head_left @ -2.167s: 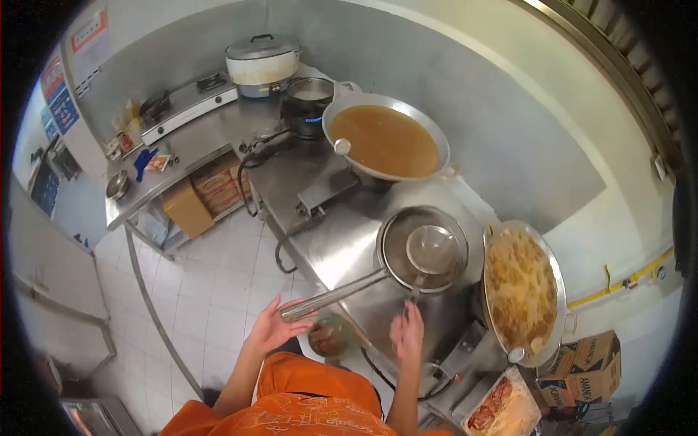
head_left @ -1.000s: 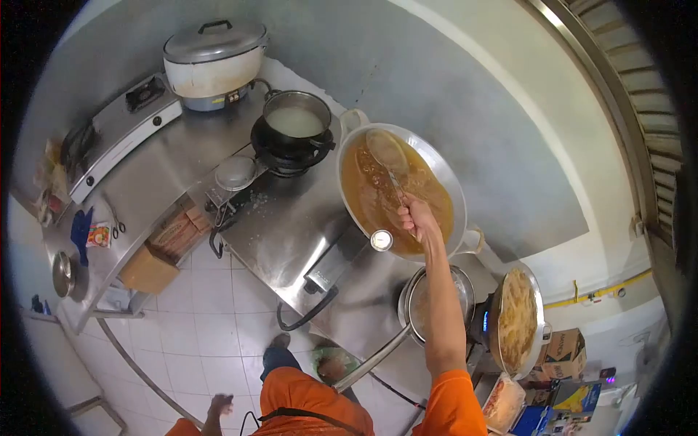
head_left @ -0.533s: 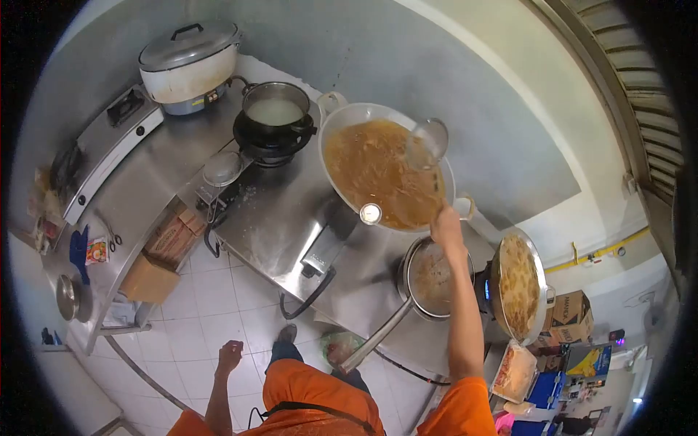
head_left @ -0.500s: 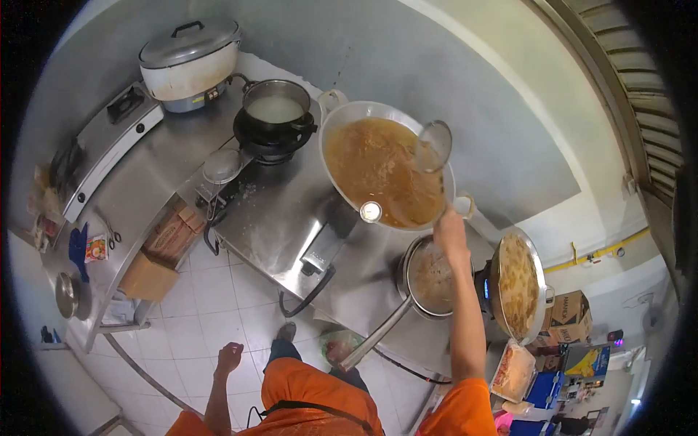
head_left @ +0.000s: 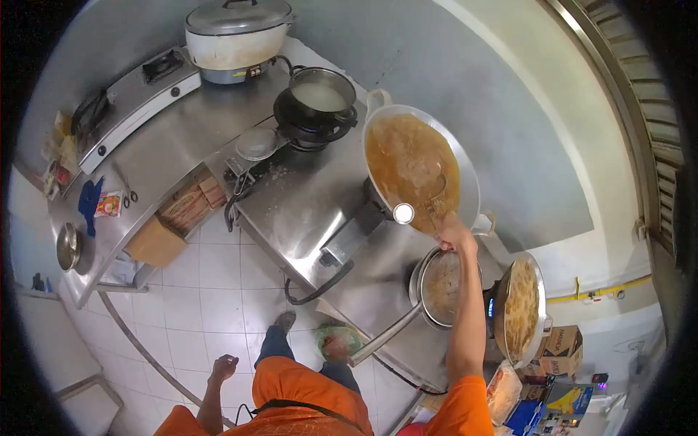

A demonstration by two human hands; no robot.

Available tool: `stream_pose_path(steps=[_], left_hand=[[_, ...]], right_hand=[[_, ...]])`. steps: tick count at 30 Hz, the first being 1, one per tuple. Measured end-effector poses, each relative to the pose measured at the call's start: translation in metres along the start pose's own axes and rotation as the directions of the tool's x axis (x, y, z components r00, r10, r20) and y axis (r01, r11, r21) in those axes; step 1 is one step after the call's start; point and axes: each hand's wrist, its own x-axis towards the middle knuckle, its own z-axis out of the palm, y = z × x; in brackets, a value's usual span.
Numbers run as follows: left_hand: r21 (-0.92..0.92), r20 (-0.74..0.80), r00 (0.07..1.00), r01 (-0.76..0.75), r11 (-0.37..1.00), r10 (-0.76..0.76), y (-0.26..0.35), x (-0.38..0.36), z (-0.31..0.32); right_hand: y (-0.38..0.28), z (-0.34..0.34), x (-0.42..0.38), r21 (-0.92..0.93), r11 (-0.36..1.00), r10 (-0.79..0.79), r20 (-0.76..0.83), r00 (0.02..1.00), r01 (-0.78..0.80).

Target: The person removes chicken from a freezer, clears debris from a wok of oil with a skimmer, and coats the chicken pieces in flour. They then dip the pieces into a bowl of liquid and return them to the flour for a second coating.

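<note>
My right hand (head_left: 456,234) is closed around the handle of a skimmer (head_left: 436,200). The skimmer's head is dipped in the brown, cloudy liquid of a large wok (head_left: 471,182), so only part of its rim shows. Below that hand, a long-handled strainer (head_left: 440,287) rests over a round pot, with brown bits in its mesh. Low at my side, away from the counter, hangs my left hand (head_left: 225,368). Its fingers are loosely bent with a small gap, and no object shows in them.
A second wok (head_left: 522,309) of bubbling oil stands at the right. Farther back are a black pot (head_left: 320,94) on a burner and a rice cooker (head_left: 236,47). The strainer's handle (head_left: 389,333) juts past the counter edge. A green plastic bag (head_left: 337,343) is near my feet.
The skimmer has gone from above the far side of the wok down into the liquid near my right hand. My view has shifted, moving the scene rightward. My left hand still hangs low.
</note>
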Motion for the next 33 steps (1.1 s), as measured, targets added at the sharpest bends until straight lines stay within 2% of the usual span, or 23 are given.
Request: stream_pose_path(steps=[1,3,4,5,7,9,10,12,14,16,17,19,21,23,24,26,27,29,31,33], left_hand=[[-0.004,-0.003,1.0,0.001,1.0,-0.001,-0.015,0.002,0.008],[0.174,-0.005,0.992,-0.126,0.977,0.129,-0.056,0.009,0.028],[0.338,-0.028,0.961,-0.248,0.908,0.274,-0.092,0.025,0.051],[0.334,-0.032,0.96,-0.252,0.908,0.278,-0.078,0.015,0.042],[0.106,0.028,0.999,0.027,0.994,-0.03,-0.032,-0.024,0.01],[0.101,0.045,0.998,0.041,0.994,-0.046,-0.024,-0.022,0.004],[0.102,0.065,0.996,0.057,0.993,-0.064,-0.021,-0.02,0.003],[0.158,0.046,0.999,0.01,0.987,-0.017,-0.014,-0.007,0.003],[0.225,0.029,0.999,-0.042,0.974,0.037,-0.007,0.011,0.0],[0.185,-0.034,0.986,-0.152,0.971,0.161,0.01,0.023,-0.007],[0.2,-0.034,0.984,-0.163,0.966,0.173,0.018,0.028,-0.012],[0.111,-0.058,0.977,-0.198,0.974,0.206,0.039,0.032,-0.024],[0.109,-0.057,0.966,-0.247,0.963,0.254,0.047,0.039,-0.027],[0.093,-0.06,0.974,-0.211,0.973,0.217,0.056,0.043,-0.026],[0.103,-0.046,0.973,-0.22,0.97,0.226,0.055,0.046,-0.023],[0.114,-0.012,0.972,-0.231,0.966,0.234,0.05,0.048,-0.015],[0.12,0.007,0.971,-0.237,0.964,0.238,0.05,0.045,-0.012],[0.131,0.069,0.98,-0.194,0.972,0.186,0.049,0.038,-0.004],[0.194,0.14,0.97,-0.225,0.955,0.2,0.045,0.037,0.007],[0.259,0.217,0.954,-0.261,0.93,0.207,0.039,0.045,0.02]], right_hand=[[-0.004,0.0,0.008,-0.003,1.0,-0.004,0.0,1.0,0.004],[-0.005,-0.002,0.024,0.332,0.94,0.054,0.076,0.996,-0.077],[-0.011,-0.005,0.024,0.33,0.941,0.052,0.071,0.996,-0.073],[-0.017,-0.007,0.023,0.399,0.912,0.058,0.105,0.993,-0.096],[-0.023,-0.007,0.019,0.465,0.878,0.059,0.136,0.989,-0.116],[-0.028,-0.005,0.012,0.689,0.715,-0.045,0.213,0.976,-0.117],[-0.032,-0.005,0.008,0.691,0.714,-0.047,0.205,0.978,-0.111],[-0.039,-0.001,-0.004,0.849,0.507,-0.166,0.263,0.95,-0.146],[-0.036,0.007,0.001,0.891,0.438,-0.212,0.234,0.949,-0.122],[-0.033,0.017,0.009,0.94,0.327,-0.294,0.203,0.934,-0.102],[-0.031,0.019,0.01,0.945,0.312,-0.29,0.19,0.938,-0.095],[-0.032,0.021,-0.001,0.942,0.334,-0.252,0.115,0.961,-0.025],[-0.022,0.022,-0.01,0.962,0.273,-0.218,0.087,0.972,-0.024],[-0.009,0.021,-0.031,0.834,0.529,-0.133,-0.1,0.986,0.156],[0.001,0.021,-0.04,0.837,0.526,-0.116,-0.104,0.988,0.149],[0.028,0.024,-0.06,0.694,0.686,-0.04,-0.262,0.964,0.217],[0.042,0.028,-0.076,0.696,0.688,-0.02,-0.262,0.965,0.203],[0.075,0.042,-0.114,0.214,0.934,-0.102,-0.608,0.788,0.286],[0.119,0.063,-0.146,-0.009,0.963,-0.185,-0.752,0.633,0.27],[0.132,0.079,-0.195,0.055,0.982,-0.077,-0.76,0.645,0.182]])
